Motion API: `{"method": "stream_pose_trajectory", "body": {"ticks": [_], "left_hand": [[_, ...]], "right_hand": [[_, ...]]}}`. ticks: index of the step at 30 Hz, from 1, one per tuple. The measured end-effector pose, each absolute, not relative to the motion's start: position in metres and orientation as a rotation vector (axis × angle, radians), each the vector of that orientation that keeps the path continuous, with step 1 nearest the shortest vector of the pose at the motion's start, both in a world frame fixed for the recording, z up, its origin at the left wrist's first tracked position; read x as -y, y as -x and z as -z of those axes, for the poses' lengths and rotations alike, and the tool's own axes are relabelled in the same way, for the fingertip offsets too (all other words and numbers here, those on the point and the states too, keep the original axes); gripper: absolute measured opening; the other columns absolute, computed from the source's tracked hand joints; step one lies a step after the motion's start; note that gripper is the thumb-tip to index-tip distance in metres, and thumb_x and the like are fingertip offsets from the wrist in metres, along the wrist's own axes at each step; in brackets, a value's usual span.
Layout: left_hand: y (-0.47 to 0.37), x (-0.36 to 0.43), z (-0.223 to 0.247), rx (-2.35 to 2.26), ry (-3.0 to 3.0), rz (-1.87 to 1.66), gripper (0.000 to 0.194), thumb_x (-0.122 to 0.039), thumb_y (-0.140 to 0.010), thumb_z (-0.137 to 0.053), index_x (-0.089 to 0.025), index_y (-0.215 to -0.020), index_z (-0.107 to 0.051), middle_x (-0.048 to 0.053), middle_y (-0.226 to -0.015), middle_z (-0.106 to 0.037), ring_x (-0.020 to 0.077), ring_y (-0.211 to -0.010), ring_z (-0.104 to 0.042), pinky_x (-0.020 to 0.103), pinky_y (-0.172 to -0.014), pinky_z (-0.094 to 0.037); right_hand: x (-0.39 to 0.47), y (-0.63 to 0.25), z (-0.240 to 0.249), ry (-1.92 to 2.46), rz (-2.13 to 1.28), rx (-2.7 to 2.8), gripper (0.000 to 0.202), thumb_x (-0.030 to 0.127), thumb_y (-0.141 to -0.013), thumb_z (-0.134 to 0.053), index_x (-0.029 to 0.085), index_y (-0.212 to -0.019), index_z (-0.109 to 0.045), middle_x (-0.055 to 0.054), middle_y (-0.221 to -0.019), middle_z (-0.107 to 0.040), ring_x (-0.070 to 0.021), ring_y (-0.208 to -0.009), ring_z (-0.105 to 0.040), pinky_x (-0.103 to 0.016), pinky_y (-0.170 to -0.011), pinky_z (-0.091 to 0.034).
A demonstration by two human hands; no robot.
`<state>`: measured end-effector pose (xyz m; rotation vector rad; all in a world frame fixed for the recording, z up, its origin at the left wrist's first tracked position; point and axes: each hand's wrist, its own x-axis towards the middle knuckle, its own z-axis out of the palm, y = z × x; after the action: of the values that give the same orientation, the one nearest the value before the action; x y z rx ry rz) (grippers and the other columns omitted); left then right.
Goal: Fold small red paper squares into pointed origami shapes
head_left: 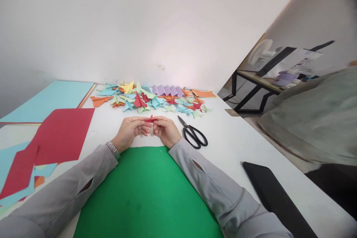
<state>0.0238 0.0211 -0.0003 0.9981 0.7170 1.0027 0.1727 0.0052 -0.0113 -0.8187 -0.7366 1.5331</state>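
A small piece of folded red paper (151, 119) is pinched between my two hands, above the far edge of a green sheet (150, 189). My left hand (133, 128) grips its left end with thumb and forefinger. Its right end is in the closed fingertips of my right hand (165, 128). The fingers cover much of the paper, so its full shape is hidden. Just beyond the hands lies a heap of folded paper planes (139, 99) in several colours. Black-handled scissors (192, 132) rest to the right of my right hand, blades pointing away.
Large red sheets (65, 134) and light blue sheets (52, 98) lie at the left, with cut scraps nearby. A pleated purple paper (168, 90) stands by the wall. At the right are a black flat object (273, 193) and, beyond the table, a person in grey-green clothing (315, 115).
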Motion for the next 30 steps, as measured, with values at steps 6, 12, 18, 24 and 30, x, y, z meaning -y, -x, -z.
{"method": "stream_pose_trajectory", "body": {"ticks": [6,12,18,24,30], "left_hand": [[-0.0247,-0.0222,0.0045,-0.704,-1.042,-0.986,0.027,-0.021,-0.065,-0.074,-0.011,-0.089,-0.07,0.007,-0.075,-0.072,0.0135,-0.053,-0.063,0.026,-0.051,-0.05],[-0.0271,-0.0219,0.0042,-0.708,-1.084,-0.986,0.028,-0.026,-0.063,-0.077,-0.008,-0.084,-0.07,0.006,-0.062,-0.068,0.0126,-0.051,-0.061,0.024,-0.05,-0.047],[-0.0246,-0.023,0.0029,-0.747,-1.012,-0.994,0.017,-0.021,-0.06,-0.076,-0.009,-0.069,-0.068,0.004,-0.054,-0.065,0.0104,-0.045,-0.056,0.022,-0.045,-0.044],[-0.0241,-0.0243,0.0019,-0.759,-0.972,-1.04,0.015,-0.018,-0.058,-0.076,-0.01,-0.066,-0.066,0.002,-0.051,-0.062,0.01,-0.041,-0.053,0.022,-0.04,-0.039],[-0.0251,-0.0246,0.0025,-0.761,-0.979,-1.02,0.016,-0.019,-0.06,-0.075,-0.01,-0.07,-0.066,0.003,-0.053,-0.064,0.0101,-0.043,-0.054,0.022,-0.041,-0.039]], "right_hand": [[-0.0061,-0.1723,0.0128,0.791,-1.547,0.728,0.012,0.013,-0.059,-0.067,0.015,-0.07,-0.067,0.002,-0.045,-0.062,-0.0082,-0.034,-0.051,-0.017,-0.037,-0.041],[-0.0061,-0.1692,0.0165,0.802,-1.526,0.81,0.017,0.015,-0.058,-0.07,0.014,-0.075,-0.068,0.0,-0.047,-0.064,-0.009,-0.035,-0.052,-0.018,-0.036,-0.041],[-0.0038,-0.1691,0.0166,0.787,-1.536,0.849,0.035,0.018,-0.059,-0.073,0.017,-0.094,-0.068,0.001,-0.051,-0.066,-0.0107,-0.037,-0.054,-0.02,-0.037,-0.042],[-0.0024,-0.1689,0.0157,0.771,-1.543,0.953,0.028,0.023,-0.061,-0.074,0.015,-0.087,-0.069,-0.001,-0.054,-0.067,-0.0095,-0.038,-0.055,-0.019,-0.038,-0.042],[-0.0039,-0.1693,0.0167,0.781,-1.546,0.943,0.027,0.023,-0.063,-0.072,0.014,-0.088,-0.069,-0.002,-0.056,-0.068,-0.0095,-0.039,-0.055,-0.019,-0.038,-0.042]]}}
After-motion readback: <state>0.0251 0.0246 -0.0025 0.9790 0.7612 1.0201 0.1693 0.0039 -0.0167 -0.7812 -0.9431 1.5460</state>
